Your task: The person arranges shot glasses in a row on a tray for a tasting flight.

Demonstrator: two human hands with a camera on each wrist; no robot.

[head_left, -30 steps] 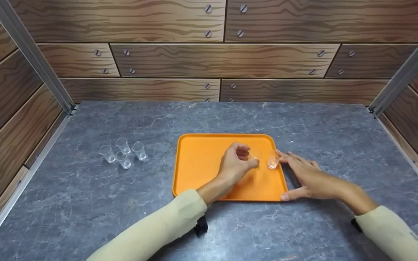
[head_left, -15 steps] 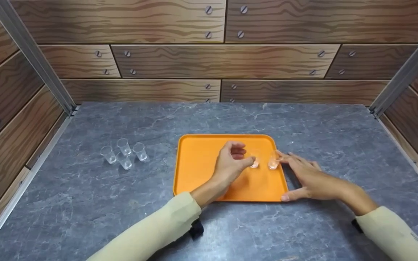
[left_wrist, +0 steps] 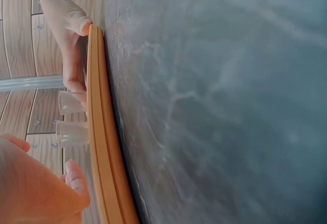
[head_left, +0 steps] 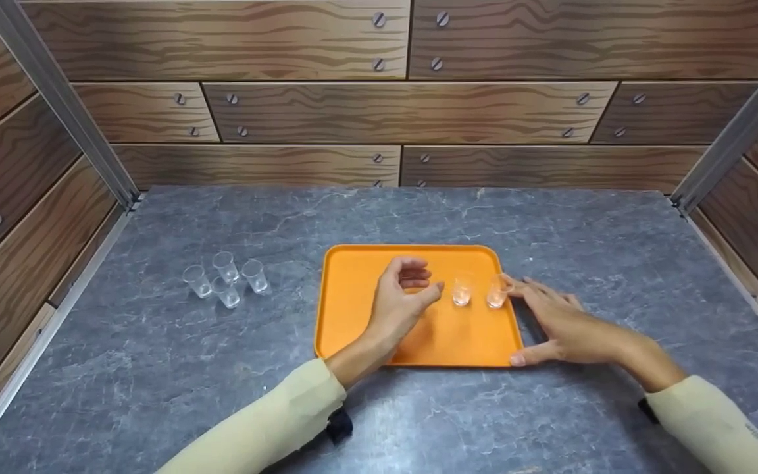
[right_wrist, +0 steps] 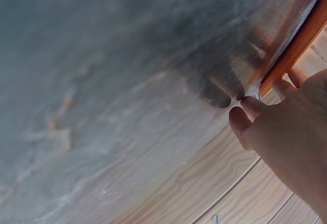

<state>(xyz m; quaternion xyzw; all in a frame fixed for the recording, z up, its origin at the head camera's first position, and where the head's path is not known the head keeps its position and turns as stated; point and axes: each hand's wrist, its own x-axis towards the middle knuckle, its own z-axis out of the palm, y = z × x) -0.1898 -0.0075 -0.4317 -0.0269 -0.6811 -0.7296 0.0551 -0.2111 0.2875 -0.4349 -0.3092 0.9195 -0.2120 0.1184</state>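
And the cup is let go! The left hand (head_left: 400, 296) is seen with thumb and fingers parted in a loose curve, nothing gripped, over the orange tray (head_left: 353, 289). Just to its right, the inner cup (head_left: 461, 293) is stood upright on the tray, with the outer cup (head_left: 496, 294) set beside it, close to the right rim. That rim is steadied by the right hand (head_left: 553, 326), its thumb laid at the near corner and nothing clasped; whether the outer cup is touched by its fingertips cannot be told for sure.

For a clean release, the fingers are best kept wide and drawn straight off sideways, so that neither light cup is clipped, while the tray is held still.

Compared with half a second ago, when the inner cup was overlapped by the left thumb, a clear gap has been opened on its left side. The right hand is kept where it was, and the four cups (head_left: 226, 291) on the grey table (head_left: 155, 368) are left unmoved.
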